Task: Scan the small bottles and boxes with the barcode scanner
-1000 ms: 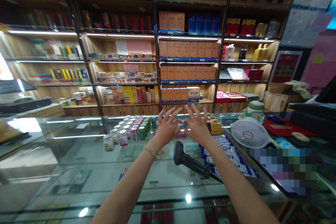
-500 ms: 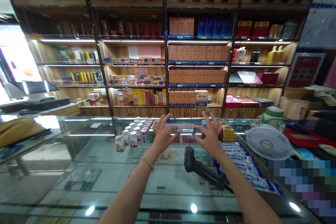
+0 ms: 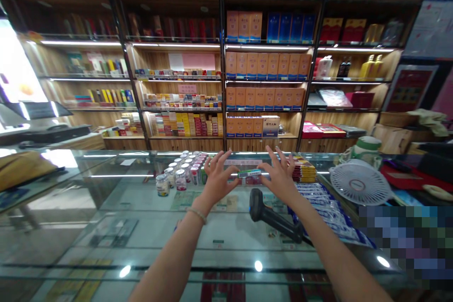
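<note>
A small, slim green-and-white pack (image 3: 249, 173) is held up above the glass counter, its long narrow side toward me. My left hand (image 3: 218, 177) pinches its left end between thumb and forefinger, the other fingers raised. At the opposite end, my right hand (image 3: 280, 177) grips it the same way. Below and slightly right of the pack, a black barcode scanner (image 3: 274, 219) lies on the glass. Just behind my left hand stand rows of small jars (image 3: 180, 180) and little bottles. What print the pack carries is too small to read.
Blue-and-white packets (image 3: 329, 212) lie fanned beside my right forearm. Yellow-red boxes (image 3: 304, 170) are stacked behind my right hand. A white fan (image 3: 360, 182) stands at the right. Lit shelves of boxed goods (image 3: 267, 66) line the wall beyond the glass counter (image 3: 141, 207).
The pack has tilted slightly and turned, showing more green on its edge. Both hands still hold it at its ends. The view has dipped a little.
</note>
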`<state>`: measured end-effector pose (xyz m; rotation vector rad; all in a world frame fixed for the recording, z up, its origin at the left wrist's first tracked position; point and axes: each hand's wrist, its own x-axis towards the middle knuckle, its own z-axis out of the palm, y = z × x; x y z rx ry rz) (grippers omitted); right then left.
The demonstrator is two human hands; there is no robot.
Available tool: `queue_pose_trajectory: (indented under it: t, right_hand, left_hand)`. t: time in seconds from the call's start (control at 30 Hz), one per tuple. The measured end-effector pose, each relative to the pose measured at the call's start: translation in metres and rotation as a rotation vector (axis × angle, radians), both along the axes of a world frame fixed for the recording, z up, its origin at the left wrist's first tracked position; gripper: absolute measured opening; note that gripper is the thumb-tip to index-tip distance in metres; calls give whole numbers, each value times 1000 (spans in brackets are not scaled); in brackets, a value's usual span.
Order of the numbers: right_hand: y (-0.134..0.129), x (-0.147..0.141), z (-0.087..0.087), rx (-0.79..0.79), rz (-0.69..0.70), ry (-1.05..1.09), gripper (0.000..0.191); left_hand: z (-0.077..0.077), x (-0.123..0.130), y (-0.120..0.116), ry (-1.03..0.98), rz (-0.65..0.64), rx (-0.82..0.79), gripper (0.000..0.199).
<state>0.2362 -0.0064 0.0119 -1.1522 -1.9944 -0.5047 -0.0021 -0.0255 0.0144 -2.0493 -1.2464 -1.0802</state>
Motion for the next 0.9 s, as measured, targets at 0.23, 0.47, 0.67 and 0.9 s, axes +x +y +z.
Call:
queue_pose_trajectory:
  t: [0.23,0.47,0.67,0.9]
  right_hand:
    - [-23,4,5,-119,-119,-74,55]
    - [-70,8,-34,-214,-172,-138,75]
    - [-87,6,-58,-313,-201,-166,80]
    - [-90,2,-64,-280,-201,-133,63]
  left_hand:
    - [-7,-3,5,-14,6,59,10]
    - [-10,-2,6,11,-1,102,9]
    - [-13,-1,7,16,-21,72,9]
    - [-14,-1,7,23,-15,75,10]
